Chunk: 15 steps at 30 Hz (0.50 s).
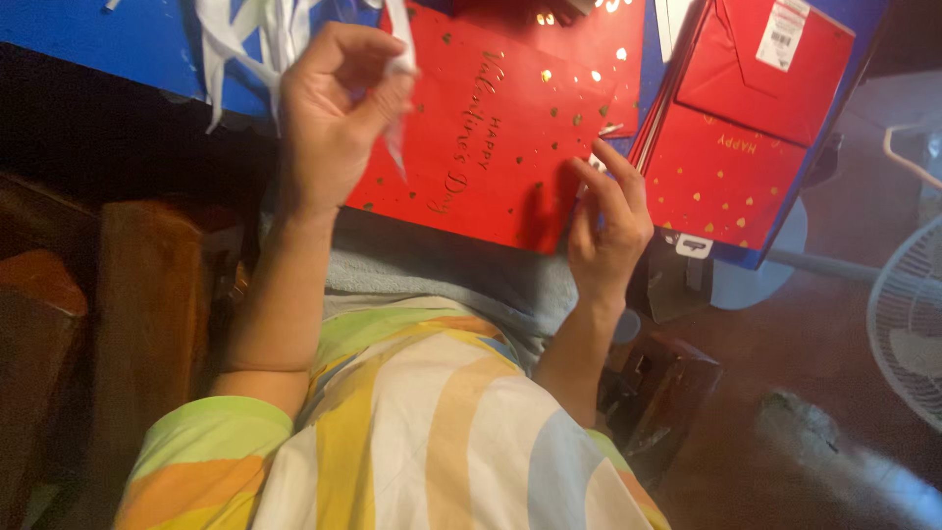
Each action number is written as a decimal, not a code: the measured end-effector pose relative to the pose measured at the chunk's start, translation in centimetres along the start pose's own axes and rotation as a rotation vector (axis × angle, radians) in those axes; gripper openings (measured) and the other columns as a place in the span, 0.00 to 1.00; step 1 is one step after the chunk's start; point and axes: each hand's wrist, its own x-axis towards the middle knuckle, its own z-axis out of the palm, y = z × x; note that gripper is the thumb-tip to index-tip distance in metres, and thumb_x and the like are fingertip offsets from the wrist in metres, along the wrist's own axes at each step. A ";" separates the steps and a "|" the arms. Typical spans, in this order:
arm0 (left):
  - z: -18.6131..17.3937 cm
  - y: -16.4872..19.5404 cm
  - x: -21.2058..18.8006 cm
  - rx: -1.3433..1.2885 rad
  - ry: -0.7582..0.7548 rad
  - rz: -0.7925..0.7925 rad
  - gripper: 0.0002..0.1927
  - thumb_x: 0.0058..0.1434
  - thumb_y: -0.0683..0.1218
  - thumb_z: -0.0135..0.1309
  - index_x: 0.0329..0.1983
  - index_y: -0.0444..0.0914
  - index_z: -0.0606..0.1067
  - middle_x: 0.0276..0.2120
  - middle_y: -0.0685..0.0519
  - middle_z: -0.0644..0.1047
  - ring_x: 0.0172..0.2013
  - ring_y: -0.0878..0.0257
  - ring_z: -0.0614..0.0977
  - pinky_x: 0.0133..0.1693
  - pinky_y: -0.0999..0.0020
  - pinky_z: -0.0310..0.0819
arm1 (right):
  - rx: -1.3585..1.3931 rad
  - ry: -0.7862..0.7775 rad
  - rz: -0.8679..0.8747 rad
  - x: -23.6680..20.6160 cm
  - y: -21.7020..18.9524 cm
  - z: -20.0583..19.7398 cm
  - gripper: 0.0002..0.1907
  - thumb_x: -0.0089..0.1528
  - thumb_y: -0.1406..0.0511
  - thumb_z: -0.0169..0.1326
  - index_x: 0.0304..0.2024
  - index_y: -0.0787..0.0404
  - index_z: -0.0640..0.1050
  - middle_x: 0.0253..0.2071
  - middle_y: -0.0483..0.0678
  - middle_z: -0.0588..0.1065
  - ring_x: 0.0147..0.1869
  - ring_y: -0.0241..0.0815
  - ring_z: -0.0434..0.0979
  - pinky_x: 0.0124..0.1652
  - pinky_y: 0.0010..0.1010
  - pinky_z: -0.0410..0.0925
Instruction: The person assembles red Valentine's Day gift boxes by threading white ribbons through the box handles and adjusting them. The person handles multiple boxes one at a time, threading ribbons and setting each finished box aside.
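The left hand (334, 118) is raised above the near edge of the blue bench (88, 39). Its grip is clenched on a white paper strip (397, 93): thumb and forefinger pinch the strip near its upper end, and the free end hangs down in front of the palm. The strip lies over the left part of the red gift bag (481, 147) but does not rest on it.

The red gift bag lies flat, tilted, with gold lettering and small gold hearts on its face. Its lower edge overhangs the near edge of the bench, above the person's lap.

The right hand (608, 221) is at the lower right corner of the red gift bag. Its grip is released: the fingers are extended, with the fingertips (606, 152) touching the bag's face and holding nothing.

A second red gift bag (736, 147) stands just beside the first, at the right edge of the bench, with a white label (782, 34) on its upper part. More white strips (245, 39) lie on the bench behind the left hand.
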 end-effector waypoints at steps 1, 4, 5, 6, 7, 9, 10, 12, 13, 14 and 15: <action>0.8 0.0 -0.2 -0.251 -0.064 -0.073 0.10 0.76 0.35 0.61 0.55 0.34 0.72 0.41 0.52 0.80 0.39 0.67 0.82 0.43 0.72 0.80 | 0.033 0.010 -0.033 -0.2 -0.3 0.4 0.22 0.60 0.83 0.50 0.52 0.62 0.80 0.57 0.56 0.77 0.57 0.50 0.81 0.51 0.31 0.74; 4.1 -0.2 -1.1 -0.508 -0.097 -0.200 0.15 0.71 0.35 0.59 0.58 0.36 0.70 0.44 0.53 0.77 0.42 0.65 0.82 0.44 0.69 0.83 | 0.115 0.052 -0.167 -0.5 -1.1 1.7 0.20 0.62 0.81 0.55 0.55 0.64 0.77 0.54 0.54 0.79 0.57 0.50 0.81 0.56 0.36 0.74; 5.0 -0.3 -1.5 -0.543 -0.102 -0.221 0.16 0.71 0.35 0.59 0.58 0.36 0.70 0.45 0.53 0.76 0.42 0.64 0.82 0.43 0.67 0.84 | 0.134 0.061 -0.231 -0.8 -1.3 2.2 0.20 0.63 0.80 0.58 0.56 0.64 0.76 0.53 0.53 0.79 0.57 0.50 0.81 0.60 0.40 0.72; 5.7 -0.3 -1.9 -0.577 -0.105 -0.243 0.16 0.71 0.35 0.58 0.58 0.36 0.69 0.45 0.53 0.76 0.42 0.64 0.82 0.42 0.66 0.84 | 0.152 0.066 -0.295 -1.1 -1.5 2.5 0.20 0.63 0.79 0.61 0.56 0.65 0.74 0.52 0.53 0.79 0.57 0.50 0.81 0.65 0.45 0.71; 6.3 -0.4 -2.2 -0.611 -0.104 -0.265 0.16 0.70 0.35 0.58 0.58 0.37 0.69 0.46 0.52 0.75 0.42 0.64 0.81 0.41 0.64 0.85 | 0.160 0.071 -0.298 -1.4 -1.7 2.7 0.20 0.62 0.78 0.63 0.56 0.65 0.74 0.51 0.52 0.79 0.55 0.49 0.81 0.65 0.46 0.70; 7.2 -0.5 -2.7 -0.610 -0.100 -0.276 0.17 0.71 0.34 0.58 0.59 0.36 0.69 0.47 0.52 0.75 0.44 0.64 0.81 0.46 0.66 0.84 | 0.186 0.078 -0.308 -1.9 -2.0 3.0 0.21 0.61 0.75 0.66 0.54 0.64 0.75 0.48 0.52 0.79 0.52 0.48 0.81 0.66 0.50 0.68; 7.4 -0.6 -2.8 -0.606 -0.093 -0.281 0.17 0.71 0.33 0.58 0.60 0.36 0.69 0.48 0.52 0.74 0.45 0.64 0.81 0.49 0.67 0.83 | 0.198 0.086 -0.319 -2.1 -2.1 3.0 0.20 0.60 0.76 0.66 0.54 0.63 0.76 0.46 0.51 0.79 0.50 0.46 0.81 0.66 0.50 0.68; 7.8 -0.9 -3.1 -0.626 -0.077 -0.306 0.17 0.71 0.33 0.57 0.59 0.36 0.69 0.48 0.53 0.74 0.45 0.64 0.81 0.49 0.67 0.83 | 0.226 0.100 -0.348 -2.2 -2.1 3.0 0.20 0.60 0.76 0.66 0.53 0.61 0.77 0.43 0.50 0.80 0.46 0.44 0.81 0.66 0.50 0.67; 8.0 -1.0 -3.1 -0.635 -0.070 -0.316 0.17 0.71 0.33 0.57 0.59 0.36 0.69 0.48 0.53 0.74 0.45 0.64 0.81 0.48 0.67 0.83 | 0.217 0.104 -0.363 -2.1 -2.2 3.1 0.19 0.59 0.76 0.66 0.52 0.60 0.78 0.41 0.49 0.79 0.45 0.44 0.81 0.66 0.50 0.67; 8.1 -1.0 -3.2 -0.638 -0.069 -0.312 0.17 0.71 0.33 0.57 0.59 0.36 0.69 0.48 0.53 0.74 0.44 0.65 0.81 0.48 0.67 0.82 | 0.206 0.106 -0.379 -2.1 -2.3 3.1 0.18 0.59 0.76 0.66 0.50 0.59 0.79 0.39 0.48 0.79 0.44 0.43 0.81 0.66 0.49 0.67; 8.2 -1.1 -3.3 -0.641 -0.068 -0.311 0.17 0.72 0.33 0.57 0.60 0.36 0.69 0.48 0.53 0.74 0.44 0.65 0.81 0.48 0.67 0.82 | 0.195 0.108 -0.393 -2.1 -2.4 3.2 0.18 0.59 0.76 0.66 0.49 0.58 0.80 0.38 0.47 0.78 0.43 0.43 0.80 0.66 0.49 0.67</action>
